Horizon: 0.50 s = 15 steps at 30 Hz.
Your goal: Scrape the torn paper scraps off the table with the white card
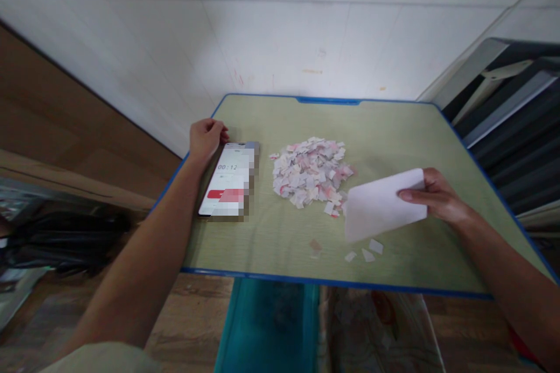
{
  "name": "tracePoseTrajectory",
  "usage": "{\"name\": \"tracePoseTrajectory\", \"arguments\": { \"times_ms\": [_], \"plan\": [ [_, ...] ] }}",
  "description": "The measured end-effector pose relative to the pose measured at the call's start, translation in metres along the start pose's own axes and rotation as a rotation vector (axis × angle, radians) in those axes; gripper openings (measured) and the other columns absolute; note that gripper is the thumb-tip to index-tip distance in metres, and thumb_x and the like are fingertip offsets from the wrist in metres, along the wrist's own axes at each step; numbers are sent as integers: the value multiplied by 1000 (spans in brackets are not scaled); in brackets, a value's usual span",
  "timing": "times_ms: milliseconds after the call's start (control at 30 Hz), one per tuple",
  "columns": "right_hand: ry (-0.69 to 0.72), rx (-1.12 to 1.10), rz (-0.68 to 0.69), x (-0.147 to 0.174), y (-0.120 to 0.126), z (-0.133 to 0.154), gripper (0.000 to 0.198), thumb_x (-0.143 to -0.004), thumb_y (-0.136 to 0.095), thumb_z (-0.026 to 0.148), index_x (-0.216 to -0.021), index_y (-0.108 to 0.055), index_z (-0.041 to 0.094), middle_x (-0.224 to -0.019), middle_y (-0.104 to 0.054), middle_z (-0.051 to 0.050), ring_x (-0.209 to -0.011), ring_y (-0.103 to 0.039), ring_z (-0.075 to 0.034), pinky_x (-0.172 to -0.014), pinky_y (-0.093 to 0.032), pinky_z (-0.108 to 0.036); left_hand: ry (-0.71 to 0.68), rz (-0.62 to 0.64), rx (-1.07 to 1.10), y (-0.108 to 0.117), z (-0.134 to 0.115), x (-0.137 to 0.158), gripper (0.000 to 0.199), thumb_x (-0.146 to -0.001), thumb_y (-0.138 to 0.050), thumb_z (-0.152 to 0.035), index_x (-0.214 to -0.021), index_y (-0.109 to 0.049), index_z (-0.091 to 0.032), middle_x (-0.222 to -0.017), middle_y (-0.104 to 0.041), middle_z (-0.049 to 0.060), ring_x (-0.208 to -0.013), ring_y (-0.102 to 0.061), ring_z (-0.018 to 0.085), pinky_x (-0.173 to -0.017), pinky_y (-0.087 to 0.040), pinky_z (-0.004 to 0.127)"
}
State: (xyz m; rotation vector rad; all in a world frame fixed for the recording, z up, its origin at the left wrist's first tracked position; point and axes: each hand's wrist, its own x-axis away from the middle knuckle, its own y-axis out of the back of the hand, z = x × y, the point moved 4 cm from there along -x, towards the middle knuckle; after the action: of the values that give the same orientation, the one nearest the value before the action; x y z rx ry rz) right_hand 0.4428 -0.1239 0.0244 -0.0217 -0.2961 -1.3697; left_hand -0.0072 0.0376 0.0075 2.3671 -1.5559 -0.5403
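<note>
My right hand (433,195) grips a white sheet of paper (385,201) at its right end, thumb on top. The sheet is tilted, and its left edge is beside a heap of small torn paper scraps (310,169), white with some pink. A few loose scraps (368,255) lie on the table below the sheet. My left hand (207,139) rests near the table's left edge with its fingers curled in, nothing visible in them. Right by it lies a smartphone (227,178), its screen showing a timer at 00:12 and a red button, partly pixelated.
The light green table (271,245) has a blue rim and stands by a white wall (284,41). Below its front edge are a teal bin (266,326) and a patterned bag (376,332) holding scraps. Dark folded panels (516,93) lean at the right.
</note>
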Motion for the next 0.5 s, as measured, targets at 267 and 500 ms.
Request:
{"name": "tracePoseTrajectory", "arguments": {
  "times_ms": [267,500],
  "plan": [
    [123,37,-212,-1,15,4,30,-65,-85,38,-56,-66,15,-48,-55,1,-41,-43,-9,-40,-30,-23,-11,-11,19,1,3,-3,19,-77,-50,-8,-61,-58,-15,-52,-54,-2,-47,-51,9,-51,-39,19],
    [189,8,-370,4,29,10,24,-64,-86,34,-62,-68,17,-55,-61,1,-45,-48,-11,-42,-33,-24,1,-6,5,0,1,-1,19,-77,-49,-9,-61,-57,-15,-52,-54,-2,-48,-51,9,-52,-41,19]
  ]
}}
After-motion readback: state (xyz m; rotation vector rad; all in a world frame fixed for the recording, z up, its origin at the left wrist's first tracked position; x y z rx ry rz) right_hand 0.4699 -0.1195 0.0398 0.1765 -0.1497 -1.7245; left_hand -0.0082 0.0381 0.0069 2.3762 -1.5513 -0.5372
